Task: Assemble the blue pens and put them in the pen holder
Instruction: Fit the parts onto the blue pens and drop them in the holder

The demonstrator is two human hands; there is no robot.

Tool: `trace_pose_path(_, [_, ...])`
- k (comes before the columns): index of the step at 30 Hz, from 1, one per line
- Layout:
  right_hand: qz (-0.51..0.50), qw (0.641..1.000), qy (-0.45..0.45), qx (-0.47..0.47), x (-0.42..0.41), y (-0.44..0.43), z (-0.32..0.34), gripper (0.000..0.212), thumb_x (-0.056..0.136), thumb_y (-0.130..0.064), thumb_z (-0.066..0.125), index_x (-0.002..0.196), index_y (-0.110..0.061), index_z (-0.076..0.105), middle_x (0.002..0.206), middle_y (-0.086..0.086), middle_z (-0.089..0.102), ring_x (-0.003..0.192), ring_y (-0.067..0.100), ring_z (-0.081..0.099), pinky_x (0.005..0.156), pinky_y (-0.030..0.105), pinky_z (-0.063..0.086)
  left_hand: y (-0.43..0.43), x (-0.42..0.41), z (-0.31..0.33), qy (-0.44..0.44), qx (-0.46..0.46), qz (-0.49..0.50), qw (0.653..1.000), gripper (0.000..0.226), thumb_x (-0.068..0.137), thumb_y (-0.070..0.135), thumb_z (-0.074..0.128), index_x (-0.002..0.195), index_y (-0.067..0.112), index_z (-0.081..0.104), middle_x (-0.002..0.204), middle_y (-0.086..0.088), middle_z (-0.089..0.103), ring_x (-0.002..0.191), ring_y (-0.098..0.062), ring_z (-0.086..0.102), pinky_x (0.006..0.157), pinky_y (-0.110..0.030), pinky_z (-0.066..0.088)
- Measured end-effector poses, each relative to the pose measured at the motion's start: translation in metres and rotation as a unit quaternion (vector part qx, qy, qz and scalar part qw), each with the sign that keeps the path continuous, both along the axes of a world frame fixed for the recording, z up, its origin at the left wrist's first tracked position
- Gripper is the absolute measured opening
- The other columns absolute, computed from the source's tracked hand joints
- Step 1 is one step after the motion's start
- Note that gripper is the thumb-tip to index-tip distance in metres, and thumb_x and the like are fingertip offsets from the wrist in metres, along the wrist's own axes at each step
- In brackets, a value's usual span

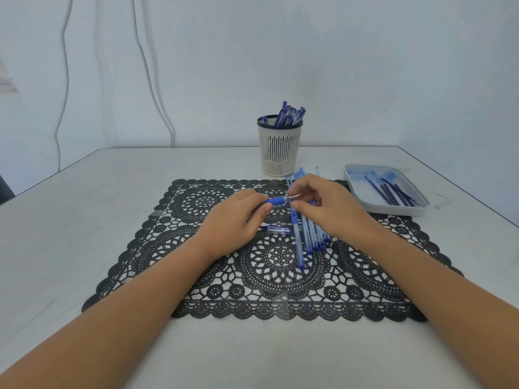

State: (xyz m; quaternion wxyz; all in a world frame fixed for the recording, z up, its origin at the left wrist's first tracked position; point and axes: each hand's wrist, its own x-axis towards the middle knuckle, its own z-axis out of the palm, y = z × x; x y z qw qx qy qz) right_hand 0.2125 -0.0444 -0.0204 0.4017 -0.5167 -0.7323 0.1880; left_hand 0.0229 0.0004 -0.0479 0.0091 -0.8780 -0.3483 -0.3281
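Progress looks about midway: several finished pens (289, 116) already stand in the holder (279, 147) at the back of the surface. The left hand (233, 223) grips a pen (276, 201) by its blue sleeve above the mat (280, 276), and the right hand (328, 209) pinches its tip end, probably fitting it. A cap (278, 229) lies beside the left hand. Barrels (309, 234) on the mat and refills (393, 192) in the tray (393, 210) are left to assemble.
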Motion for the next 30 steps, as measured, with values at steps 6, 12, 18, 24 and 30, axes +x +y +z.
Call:
trace_pose_path(6, [-0.021, 0.999, 0.023, -0.023, -0.001, 0.000, 0.001, 0.012, 0.092, -0.030, 0.053, 0.094, -0.020, 0.060, 0.079, -0.009, 0.062, 0.061, -0.005, 0.056, 0.054, 0.004, 0.040, -0.002, 0.001, 0.000, 0.018, 0.010, 0.006, 1.000, 0.037, 0.093, 0.037, 0.038, 0.105, 0.013, 0.063, 0.082, 0.014, 0.046, 0.073, -0.003, 0.042, 0.064, -0.020, 0.035])
trace_pose_path(12, [0.014, 0.999, 0.034, -0.036, 0.003, 0.000, 0.001, 0.017, 0.088, -0.019, 0.060, 0.102, -0.028, 0.057, 0.095, -0.010, 0.061, 0.083, -0.001, 0.059, 0.069, 0.005, 0.043, -0.001, 0.000, 0.001, 0.010, 0.002, 0.007, 1.000, 0.041, 0.093, 0.041, 0.036, 0.106, 0.014, 0.063, 0.084, 0.014, 0.048, 0.077, -0.003, 0.045, 0.066, -0.021, 0.038])
trace_pose_path(18, [-0.019, 0.999, 0.013, -0.034, 0.000, 0.003, -0.001, 0.009, 0.093, -0.022, 0.053, 0.091, -0.018, 0.061, 0.071, -0.010, 0.061, 0.057, -0.006, 0.054, 0.054, 0.003, 0.039, -0.001, 0.000, 0.000, 0.025, 0.012, 0.010, 1.000, 0.045, 0.092, 0.045, 0.032, 0.106, 0.014, 0.062, 0.083, 0.015, 0.046, 0.076, -0.003, 0.044, 0.065, -0.021, 0.038])
trace_pose_path(24, [-0.032, 0.995, 0.089, -0.020, 0.008, 0.006, 0.000, 0.010, 0.088, -0.013, 0.060, 0.094, -0.020, 0.058, 0.087, -0.004, 0.062, 0.081, 0.008, 0.058, 0.074, 0.016, 0.048, 0.001, -0.001, 0.001, -0.016, -0.027, 0.026, 0.999, 0.030, 0.095, 0.034, 0.042, 0.105, 0.015, 0.062, 0.076, 0.018, 0.045, 0.069, 0.002, 0.044, 0.063, -0.020, 0.032])
trace_pose_path(30, [-0.059, 0.995, 0.071, -0.029, 0.009, 0.009, -0.003, 0.007, 0.087, -0.017, 0.062, 0.083, -0.022, 0.062, 0.077, -0.005, 0.065, 0.070, 0.005, 0.060, 0.068, 0.015, 0.047, 0.003, 0.000, 0.001, -0.047, -0.040, 0.067, 0.996, 0.024, 0.095, 0.027, 0.046, 0.105, 0.013, 0.062, 0.075, 0.016, 0.045, 0.068, 0.000, 0.042, 0.060, -0.010, 0.028])
